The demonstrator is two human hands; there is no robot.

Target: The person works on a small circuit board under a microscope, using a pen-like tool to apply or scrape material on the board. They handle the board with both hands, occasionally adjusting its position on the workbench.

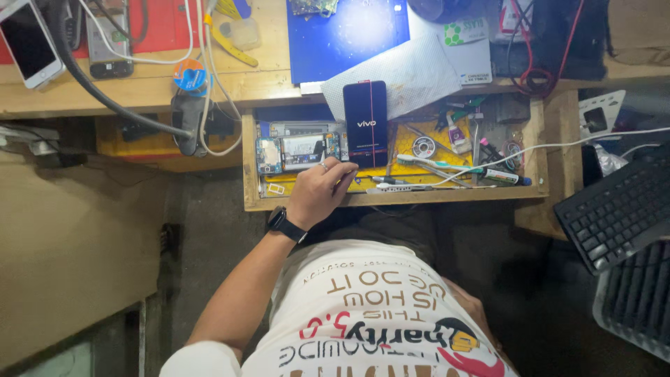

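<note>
The left hand [317, 192] is reaching into the open drawer [391, 199], fingers curled narrow, touching one opened phone [300, 151] beside one dark phone [365, 123]. The right hand is resting low, fingers hidden. Two more phones are lying on the bench [153, 84].

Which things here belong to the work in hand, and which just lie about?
In hand:
left hand reaching into the open drawer
opened phone by its fingertips
dark phone leaning at the drawer's back

Lying about:
white phone
black keyboard
blue mat
toothbrush

The right hand is barely visible.
</note>
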